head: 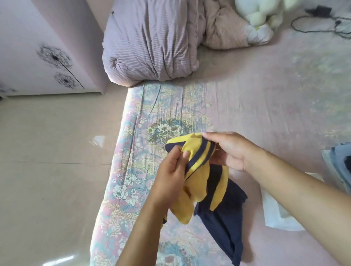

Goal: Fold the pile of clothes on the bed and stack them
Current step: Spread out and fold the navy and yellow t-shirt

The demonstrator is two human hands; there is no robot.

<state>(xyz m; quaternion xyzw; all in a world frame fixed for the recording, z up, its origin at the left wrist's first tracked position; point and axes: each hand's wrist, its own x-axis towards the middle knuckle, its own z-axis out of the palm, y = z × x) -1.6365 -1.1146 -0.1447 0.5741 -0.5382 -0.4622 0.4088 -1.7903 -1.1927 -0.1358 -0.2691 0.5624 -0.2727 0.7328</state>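
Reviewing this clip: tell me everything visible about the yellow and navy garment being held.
The yellow and navy garment looks like soft knit fabric: yellow panels, navy body, and a yellow band with navy stripes near the top. It is bunched and unfolded. The left hand pinches its striped upper edge and the right hand grips the same edge beside it, so it hangs crumpled; its navy lower part trails down toward the floral bedsheet.
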